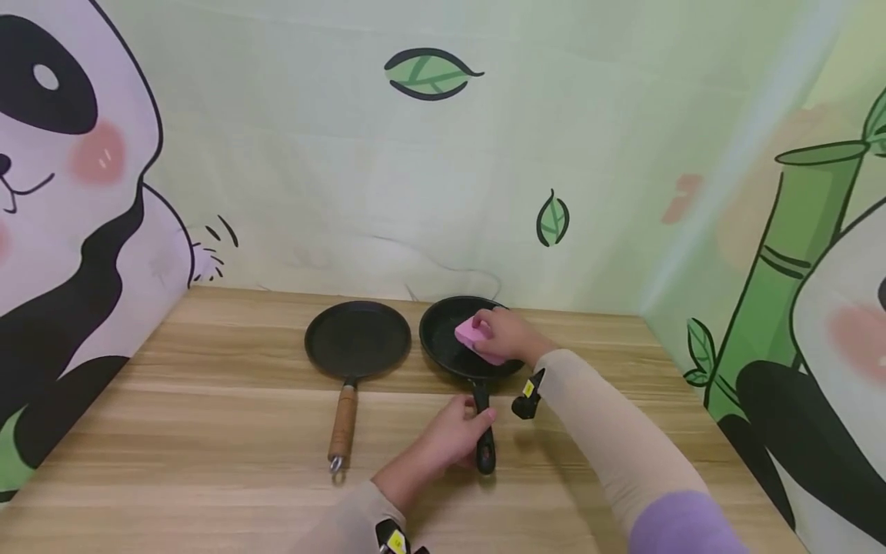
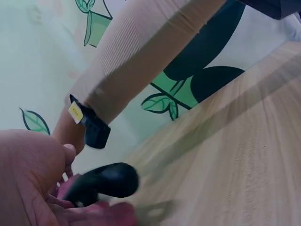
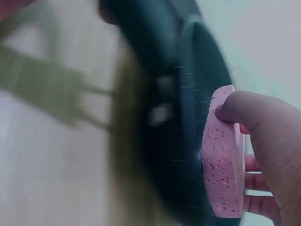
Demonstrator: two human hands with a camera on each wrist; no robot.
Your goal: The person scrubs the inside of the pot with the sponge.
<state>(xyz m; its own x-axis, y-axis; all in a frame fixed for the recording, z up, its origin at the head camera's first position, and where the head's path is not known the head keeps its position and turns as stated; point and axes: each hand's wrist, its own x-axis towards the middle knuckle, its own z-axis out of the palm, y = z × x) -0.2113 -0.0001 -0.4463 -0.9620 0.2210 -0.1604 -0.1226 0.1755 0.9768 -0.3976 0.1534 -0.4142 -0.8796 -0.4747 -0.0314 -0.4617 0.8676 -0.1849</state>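
A black frying pan (image 1: 443, 350) sits toward the back of the table, its black handle (image 1: 487, 454) pointing at me. My left hand (image 1: 451, 432) holds that handle, thumb across the top and fingers underneath; the handle's rounded end (image 2: 120, 180) sticks out past the fingers in the left wrist view. Over the pan's inside, my right hand (image 1: 508, 335) grips a pink sponge (image 3: 221, 160) between thumb and fingers. The sponge is at the pan's inner surface; its underside contact is hidden. Left of the frying pan lies a flat black griddle pan (image 1: 357, 338) with a wooden handle (image 1: 342, 423).
The light wood table (image 1: 228, 431) meets a printed cloth backdrop (image 1: 311, 154) with pandas, leaves and bamboo at its back and sides. Each wrist wears a small black camera (image 1: 528, 396).
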